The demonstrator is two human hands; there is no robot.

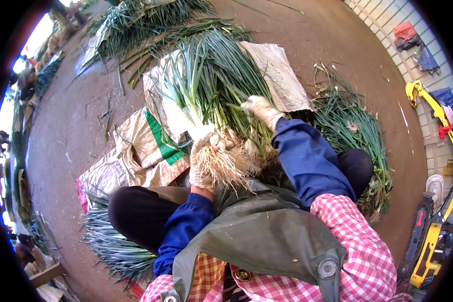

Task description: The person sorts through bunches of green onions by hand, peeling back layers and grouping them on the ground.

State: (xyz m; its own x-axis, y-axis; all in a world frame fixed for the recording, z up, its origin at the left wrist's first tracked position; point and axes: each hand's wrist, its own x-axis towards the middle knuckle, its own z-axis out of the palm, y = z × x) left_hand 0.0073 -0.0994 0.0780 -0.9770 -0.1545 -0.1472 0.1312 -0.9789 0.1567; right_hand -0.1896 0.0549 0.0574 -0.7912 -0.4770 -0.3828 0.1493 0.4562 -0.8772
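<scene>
A big heap of green onions (pixel 221 70) lies in front of me, leaves pointing away and pale roots toward my lap. My left hand (pixel 202 163), in a light glove, is wrapped round the white root end of a bunch of green onions (pixel 221 156); the hanging roots hide part of its fingers. On the right side of the heap, my gloved right hand (pixel 262 110) has its fingers closed at some green onion stalks, slightly smeared. Under the heap is a woven sack (pixel 282 75), its pale cloth showing at the far right.
Another woven sack (pixel 136 151) with a green stripe spreads at the left. More green onions (pixel 350 121) lie by my right knee, and others (pixel 116 241) by my left. A tiled wall edge (pixel 387 30) and yellow metal tool (pixel 430 251) stand at the right.
</scene>
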